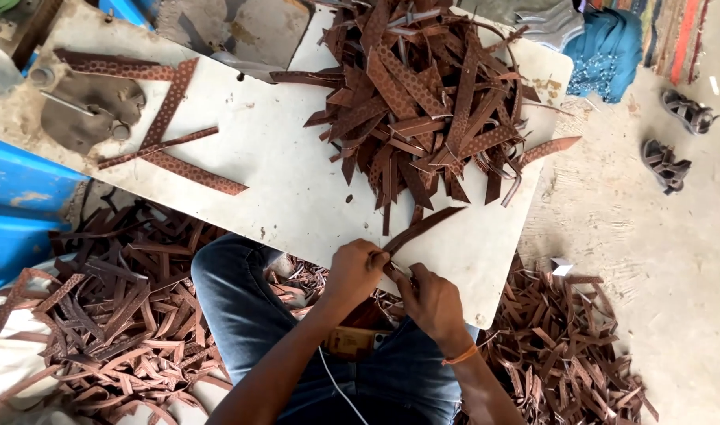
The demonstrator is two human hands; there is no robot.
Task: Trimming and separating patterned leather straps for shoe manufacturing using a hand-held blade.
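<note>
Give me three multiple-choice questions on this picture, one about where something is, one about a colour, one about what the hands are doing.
1. Where is the big pile of strips?
A. far end of the white table
B. on the sandals
C. in a box

2. What colour are the strips?
A. green
B. brown
C. white

3. What are the left hand and right hand doing?
A. resting empty
B. pinching one strip at the table's near edge
C. holding scissors

Answers: 1 A, the heap covers the table's far end. 2 B, all are reddish brown. 3 B, both hands' fingers meet on the strip's end.
</note>
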